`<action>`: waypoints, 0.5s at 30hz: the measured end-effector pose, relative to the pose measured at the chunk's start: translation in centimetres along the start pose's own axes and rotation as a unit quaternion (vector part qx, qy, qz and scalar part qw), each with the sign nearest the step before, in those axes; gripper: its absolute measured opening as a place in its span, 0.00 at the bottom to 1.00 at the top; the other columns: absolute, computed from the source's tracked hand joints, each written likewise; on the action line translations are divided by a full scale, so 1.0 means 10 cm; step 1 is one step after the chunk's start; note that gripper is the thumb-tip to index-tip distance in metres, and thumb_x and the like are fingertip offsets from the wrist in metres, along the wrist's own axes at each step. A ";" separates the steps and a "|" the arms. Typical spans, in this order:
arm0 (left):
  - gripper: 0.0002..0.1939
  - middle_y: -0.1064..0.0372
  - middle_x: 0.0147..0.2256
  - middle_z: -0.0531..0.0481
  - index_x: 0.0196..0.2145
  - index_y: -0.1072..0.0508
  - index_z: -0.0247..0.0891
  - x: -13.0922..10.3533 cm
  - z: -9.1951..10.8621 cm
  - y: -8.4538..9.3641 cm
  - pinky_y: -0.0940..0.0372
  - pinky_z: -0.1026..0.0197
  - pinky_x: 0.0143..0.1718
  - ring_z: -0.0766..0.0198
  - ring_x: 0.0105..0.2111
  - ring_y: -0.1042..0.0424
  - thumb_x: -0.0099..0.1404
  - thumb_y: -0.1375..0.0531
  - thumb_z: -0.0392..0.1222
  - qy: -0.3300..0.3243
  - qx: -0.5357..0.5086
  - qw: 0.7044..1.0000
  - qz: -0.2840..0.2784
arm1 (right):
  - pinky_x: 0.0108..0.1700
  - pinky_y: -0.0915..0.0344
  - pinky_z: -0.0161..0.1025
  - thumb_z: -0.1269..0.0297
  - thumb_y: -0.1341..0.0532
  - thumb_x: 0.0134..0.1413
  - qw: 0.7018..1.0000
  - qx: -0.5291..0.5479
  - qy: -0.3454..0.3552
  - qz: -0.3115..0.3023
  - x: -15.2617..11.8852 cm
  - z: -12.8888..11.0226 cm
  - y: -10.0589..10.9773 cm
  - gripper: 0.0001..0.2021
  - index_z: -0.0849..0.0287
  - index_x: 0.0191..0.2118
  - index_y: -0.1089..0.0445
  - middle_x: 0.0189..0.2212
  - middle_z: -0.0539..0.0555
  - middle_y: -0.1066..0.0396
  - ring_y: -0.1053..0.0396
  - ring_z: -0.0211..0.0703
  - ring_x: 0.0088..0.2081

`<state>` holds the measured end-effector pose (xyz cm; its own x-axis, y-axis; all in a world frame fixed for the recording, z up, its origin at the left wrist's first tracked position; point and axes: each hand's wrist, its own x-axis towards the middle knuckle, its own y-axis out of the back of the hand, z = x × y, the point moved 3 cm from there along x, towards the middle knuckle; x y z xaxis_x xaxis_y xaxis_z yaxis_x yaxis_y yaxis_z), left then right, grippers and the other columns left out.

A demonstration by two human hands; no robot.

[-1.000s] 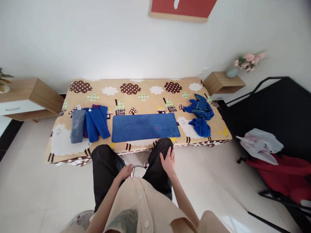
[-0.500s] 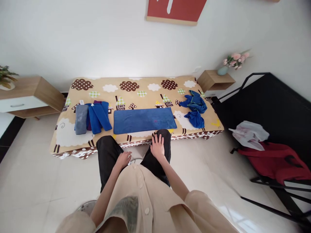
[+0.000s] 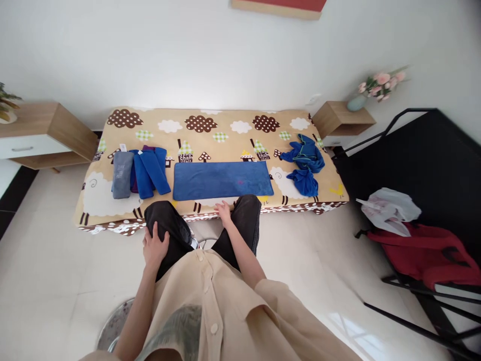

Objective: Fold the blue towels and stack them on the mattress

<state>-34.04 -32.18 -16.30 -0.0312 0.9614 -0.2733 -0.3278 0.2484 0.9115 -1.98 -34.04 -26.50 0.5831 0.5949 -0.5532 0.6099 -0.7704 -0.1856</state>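
Note:
My left hand rests on my left knee with its fingers spread, holding nothing. Near the inner side of my right knee, my right hand hovers or rests with its fingers stretched toward the bed's front edge; nothing shows in it. Just beyond, a blue towel lies flat and lengthwise on the bed. To its left are folded blue towels and a rolled grey towel, with a bit of purple cloth among them. Crumpled blue towels lie in a heap on the right.
A patterned sheet covers the low bed. Wooden nightstands flank it, the right one bearing a vase of pink flowers. At the right, a black-framed chair holds a red backpack and a white plastic bag.
My left hand has moved outward onto my left knee and spread. My right hand has left the top of my right thigh for its inner side. The view has tilted down slightly.

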 end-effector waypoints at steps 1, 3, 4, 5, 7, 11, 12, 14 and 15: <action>0.39 0.58 0.76 0.29 0.78 0.48 0.39 0.01 0.03 0.00 0.40 0.34 0.68 0.30 0.72 0.44 0.76 0.47 0.56 -0.006 0.007 1.000 0.004 | 0.44 0.24 0.41 0.70 0.39 0.60 0.999 0.024 -0.026 0.007 0.05 0.03 -0.02 0.13 0.57 0.51 0.31 0.35 0.52 0.21 0.22 0.43 0.33; 0.38 0.57 0.76 0.29 0.78 0.47 0.39 0.01 0.09 -0.01 0.40 0.34 0.68 0.30 0.71 0.44 0.76 0.47 0.55 -0.017 0.015 1.000 0.006 | 0.41 0.24 0.40 0.67 0.45 0.67 0.995 0.063 -0.075 0.021 0.11 0.07 -0.05 0.08 0.56 0.48 0.33 0.36 0.53 0.20 0.21 0.41 0.32; 0.38 0.56 0.76 0.29 0.78 0.47 0.39 0.02 0.11 -0.01 0.40 0.34 0.68 0.30 0.71 0.43 0.76 0.47 0.55 -0.022 0.018 1.000 0.007 | 0.42 0.24 0.39 0.66 0.48 0.69 0.992 0.086 -0.091 0.027 0.14 0.08 -0.06 0.07 0.55 0.46 0.34 0.37 0.53 0.20 0.21 0.40 0.33; 0.38 0.56 0.76 0.30 0.78 0.47 0.39 0.02 0.14 -0.01 0.40 0.34 0.68 0.30 0.71 0.43 0.76 0.47 0.55 -0.025 0.020 0.999 0.008 | 0.43 0.24 0.38 0.65 0.50 0.71 0.988 0.108 -0.102 0.033 0.16 0.08 -0.06 0.09 0.55 0.45 0.34 0.40 0.54 0.19 0.21 0.39 0.35; 0.38 0.56 0.76 0.31 0.77 0.46 0.40 0.02 0.19 -0.02 0.39 0.34 0.67 0.31 0.71 0.43 0.76 0.47 0.55 -0.028 0.022 0.999 0.010 | 0.46 0.23 0.38 0.63 0.53 0.73 0.983 0.142 -0.113 0.041 0.20 0.07 -0.06 0.12 0.54 0.43 0.34 0.45 0.55 0.19 0.20 0.37 0.39; 0.38 0.55 0.76 0.32 0.77 0.46 0.41 0.02 0.28 -0.03 0.38 0.31 0.66 0.29 0.70 0.43 0.75 0.47 0.55 -0.043 0.032 0.998 0.019 | 0.49 0.23 0.38 0.57 0.52 0.74 0.959 0.241 -0.135 0.060 0.30 0.11 -0.03 0.11 0.52 0.44 0.34 0.53 0.54 0.20 0.20 0.36 0.44; 0.38 0.55 0.76 0.32 0.77 0.46 0.41 0.02 0.30 -0.03 0.38 0.31 0.66 0.29 0.70 0.43 0.75 0.46 0.55 -0.048 0.035 0.998 0.023 | 0.49 0.24 0.38 0.57 0.50 0.74 0.949 0.274 -0.144 0.067 0.33 0.13 -0.02 0.10 0.52 0.44 0.35 0.53 0.53 0.20 0.20 0.36 0.44; 0.38 0.55 0.75 0.32 0.77 0.45 0.41 0.00 0.35 -0.02 0.37 0.31 0.65 0.30 0.70 0.42 0.75 0.46 0.55 -0.060 0.042 0.997 0.030 | 0.48 0.24 0.38 0.56 0.47 0.73 0.930 0.324 -0.158 0.077 0.39 0.20 0.01 0.07 0.51 0.45 0.35 0.54 0.52 0.20 0.20 0.35 0.44; 0.37 0.55 0.75 0.32 0.77 0.45 0.40 0.00 0.37 -0.02 0.37 0.32 0.65 0.30 0.70 0.42 0.75 0.46 0.54 -0.064 0.045 0.996 0.033 | 0.47 0.24 0.37 0.56 0.46 0.72 0.925 0.334 -0.162 0.080 0.43 0.24 0.02 0.07 0.51 0.45 0.35 0.54 0.52 0.20 0.20 0.35 0.43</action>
<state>-30.51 -31.83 -15.36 0.0736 0.9817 -0.1754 -0.2432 0.1883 0.9515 -0.66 -32.22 -30.83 0.3807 0.4441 -0.8111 -0.0016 -0.8768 -0.4808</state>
